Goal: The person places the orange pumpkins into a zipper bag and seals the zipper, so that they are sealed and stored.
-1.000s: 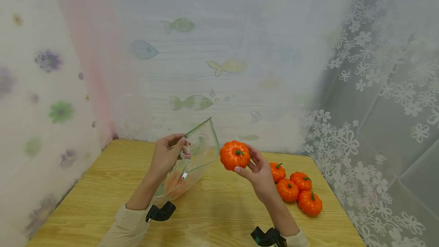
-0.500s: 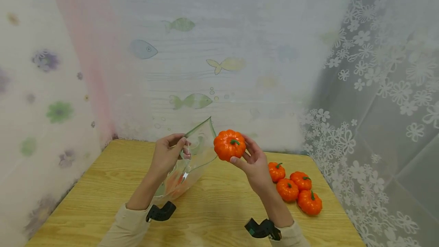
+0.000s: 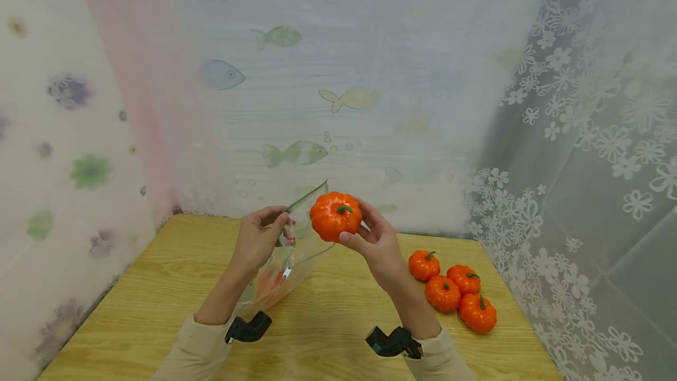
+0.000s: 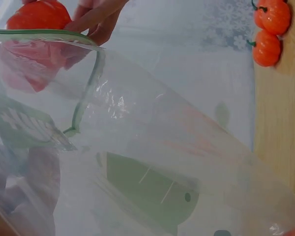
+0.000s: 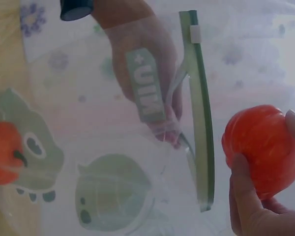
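Wooden counter [image 3: 158, 287], fish-print backdrop. Left hand [image 3: 257, 240] pinching open bag [image 3: 296, 240] rim. Right hand [image 3: 373, 240] gripping pumpkin [image 3: 335, 216], shifted leftward, now at bag mouth. Three pumpkins [image 3: 452, 290] right.

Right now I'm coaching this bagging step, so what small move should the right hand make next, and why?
Probably lower the pumpkin slightly leftward into the zip bag. The right hand holds it right at the bag's green-edged mouth, which the left hand pinches open and tilted up. One pumpkin already sits at the bag's bottom, and four wait on the table.
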{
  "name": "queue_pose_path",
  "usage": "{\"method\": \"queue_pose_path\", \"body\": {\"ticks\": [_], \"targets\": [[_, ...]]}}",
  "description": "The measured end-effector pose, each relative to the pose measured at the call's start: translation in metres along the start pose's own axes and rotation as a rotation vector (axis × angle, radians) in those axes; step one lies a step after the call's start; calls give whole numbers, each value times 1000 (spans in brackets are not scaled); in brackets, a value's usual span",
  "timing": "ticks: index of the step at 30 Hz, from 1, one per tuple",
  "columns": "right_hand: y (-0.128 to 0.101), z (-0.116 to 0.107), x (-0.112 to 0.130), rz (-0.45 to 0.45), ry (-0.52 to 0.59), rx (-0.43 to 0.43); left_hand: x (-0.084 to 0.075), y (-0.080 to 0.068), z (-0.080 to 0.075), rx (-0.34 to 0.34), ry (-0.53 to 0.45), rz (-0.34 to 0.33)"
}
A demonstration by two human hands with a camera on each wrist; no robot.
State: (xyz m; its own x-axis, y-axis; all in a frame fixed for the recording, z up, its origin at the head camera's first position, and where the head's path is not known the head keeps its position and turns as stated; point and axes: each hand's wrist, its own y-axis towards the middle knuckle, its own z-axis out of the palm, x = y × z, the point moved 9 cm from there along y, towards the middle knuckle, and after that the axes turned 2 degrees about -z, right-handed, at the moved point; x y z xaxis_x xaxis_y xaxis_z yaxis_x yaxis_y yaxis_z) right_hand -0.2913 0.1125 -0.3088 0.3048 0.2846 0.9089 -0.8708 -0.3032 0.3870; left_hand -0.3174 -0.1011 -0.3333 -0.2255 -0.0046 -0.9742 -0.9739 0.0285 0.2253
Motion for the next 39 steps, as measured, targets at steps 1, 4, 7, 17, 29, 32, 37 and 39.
{"method": "queue_pose_path", "body": {"ticks": [1,4,7,17,29,32,37,39], "targets": [[1,2,0,7,0,5,0,-1,0,3,0,1],[4,9,-3,31,-13,23,0,-2,0,3,-3,-4],[5,13,-6,51,-53,33,-1,-4,0,0,-1,-10],[7,19,-11,77,-157,43,-1,-4,2,13,-23,-23],[8,18,-17,121,-278,39,0,-3,1,7,-23,-30],[7,15,-19,121,-304,28,1,-2,3,13,-29,-26],[7,10,-22,128,-324,15,2,-2,5,18,-37,-18],[7,9,-23,132,-327,12,2,-2,6,17,-38,-18]]}}
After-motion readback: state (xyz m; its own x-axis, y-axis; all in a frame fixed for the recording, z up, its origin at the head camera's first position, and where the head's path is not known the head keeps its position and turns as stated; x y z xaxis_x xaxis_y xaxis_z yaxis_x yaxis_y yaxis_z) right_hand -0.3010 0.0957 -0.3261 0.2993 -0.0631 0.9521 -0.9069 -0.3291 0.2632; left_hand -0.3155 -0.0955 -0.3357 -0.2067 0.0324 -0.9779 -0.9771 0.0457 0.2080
